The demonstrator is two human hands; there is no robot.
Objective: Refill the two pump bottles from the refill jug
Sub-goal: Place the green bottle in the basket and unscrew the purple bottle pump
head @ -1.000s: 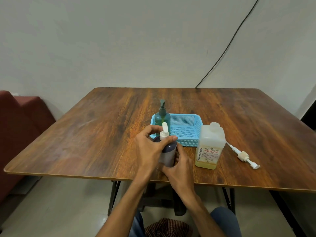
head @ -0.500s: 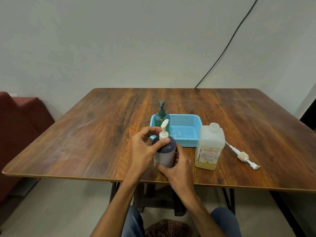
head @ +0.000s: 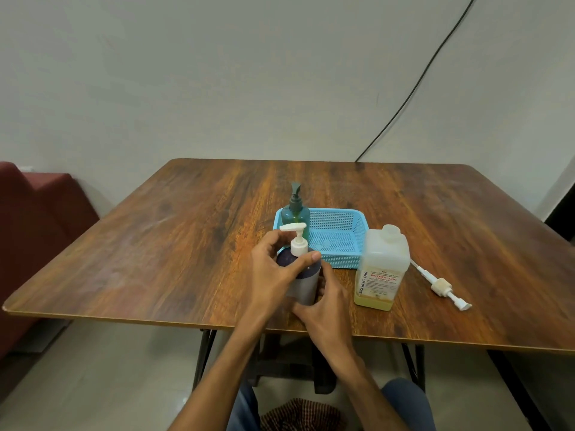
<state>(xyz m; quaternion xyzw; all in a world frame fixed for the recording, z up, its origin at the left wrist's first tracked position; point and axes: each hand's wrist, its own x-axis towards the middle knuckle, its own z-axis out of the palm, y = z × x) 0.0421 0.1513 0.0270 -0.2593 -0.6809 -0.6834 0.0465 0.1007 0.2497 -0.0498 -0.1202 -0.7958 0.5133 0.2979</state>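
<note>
Standing upright, the dark pump bottle (head: 306,283) aims its spout (head: 292,227) left.

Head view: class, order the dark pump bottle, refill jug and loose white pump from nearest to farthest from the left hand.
1. Dark pump bottle: in the left hand grip.
2. Refill jug: to the right.
3. Loose white pump: farthest right.

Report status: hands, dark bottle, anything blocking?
Left hand grips dark pump bottle at its shoulder, right hand holds its base. Bottle upright on table, white pump on. Refill jug stands right of it, clear of hands.
</note>
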